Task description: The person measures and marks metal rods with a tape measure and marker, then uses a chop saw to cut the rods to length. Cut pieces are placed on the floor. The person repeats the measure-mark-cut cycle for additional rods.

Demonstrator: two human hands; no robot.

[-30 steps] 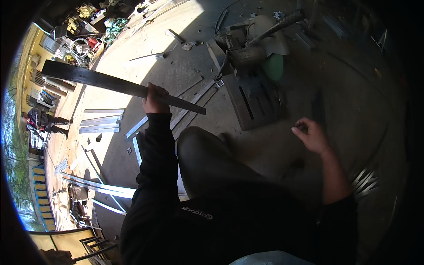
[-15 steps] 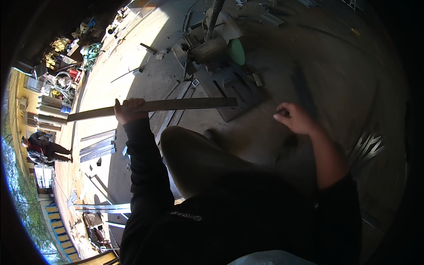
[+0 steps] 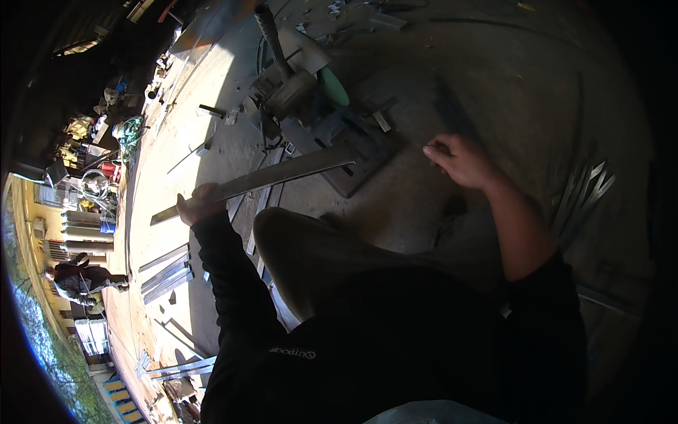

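Observation:
A long flat metal bar (image 3: pixel 282 172) is gripped near its left end by my left hand (image 3: pixel 201 201), fingers wrapped round it. The bar slants up to the right, its far end over the dark base plate (image 3: pixel 381 150) of a cut-off saw (image 3: pixel 291 90). Whether the bar touches the plate, I cannot tell. The saw's green disc (image 3: pixel 334 86) stands above and apart from the bar. To the right of the base, my right hand (image 3: pixel 460 161) hangs in the air with curled fingers and nothing visible in them.
Several metal strips (image 3: pixel 583 191) lie on the floor at the right. More cut lengths (image 3: pixel 167 274) lie in the sun at the left. Another person (image 3: pixel 85 279) stands far left, near grey cylinders (image 3: pixel 86 233). A green hose coil (image 3: pixel 129 134) lies at upper left.
My left hand has moved down slightly, and the bar now tilts up to the right with its far end over the saw base. My right hand has shifted up and left. The view has turned.

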